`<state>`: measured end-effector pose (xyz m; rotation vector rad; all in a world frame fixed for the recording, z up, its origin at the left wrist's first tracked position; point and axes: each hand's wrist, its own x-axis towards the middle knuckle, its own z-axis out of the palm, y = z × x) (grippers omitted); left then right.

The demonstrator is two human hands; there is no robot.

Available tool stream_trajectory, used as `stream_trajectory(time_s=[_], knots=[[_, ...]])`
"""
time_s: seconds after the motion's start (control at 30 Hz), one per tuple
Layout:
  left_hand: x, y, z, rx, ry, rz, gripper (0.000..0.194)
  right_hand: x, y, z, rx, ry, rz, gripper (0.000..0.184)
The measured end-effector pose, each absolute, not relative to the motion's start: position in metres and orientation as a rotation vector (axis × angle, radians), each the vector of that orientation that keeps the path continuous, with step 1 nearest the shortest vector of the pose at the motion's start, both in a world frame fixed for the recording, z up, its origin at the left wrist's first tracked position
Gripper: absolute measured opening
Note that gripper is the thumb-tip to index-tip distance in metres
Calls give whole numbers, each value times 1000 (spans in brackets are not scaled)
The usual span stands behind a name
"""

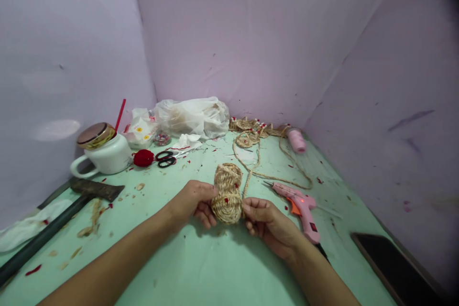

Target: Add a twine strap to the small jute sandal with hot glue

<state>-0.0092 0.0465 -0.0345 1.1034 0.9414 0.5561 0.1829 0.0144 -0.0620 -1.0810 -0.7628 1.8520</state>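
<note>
A small slipper-shaped piece of coiled straw braid [227,177], with a band across its lower part and small red spots, is held over the table. My left hand [199,203] pinches its left edge between thumb and fingers. At the lower right edge, my right hand [265,220] is closed on the straw cord [248,182], close against the piece. From there the cord runs up and loops away across the table. A pink glue gun [301,205] with an orange trigger and a lit red light lies just right of my right hand.
On the left are a hammer [96,188], a white mug [109,154] with a lidded jar top, red yarn [143,158] and scissors [167,158]. Behind are a plastic bag [197,117], finished-looking straw pieces [247,139] and a pink thread spool [297,140]. A phone [394,267] lies front right.
</note>
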Motion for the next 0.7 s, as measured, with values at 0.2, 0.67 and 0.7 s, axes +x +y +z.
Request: stream_trajectory(time_s=[0.2,0.67,0.7], knots=[[-8,42,-29,1215,977,525,35,182,14,-58,-1114,-777,1801,24],[0,39,-30,1223,1116,641,28,178,14,-61,-1263,-1182,1163,24],[1,38,-30,1231,1117,649,27,178,13,-60,-1270,-1193,1146,23]])
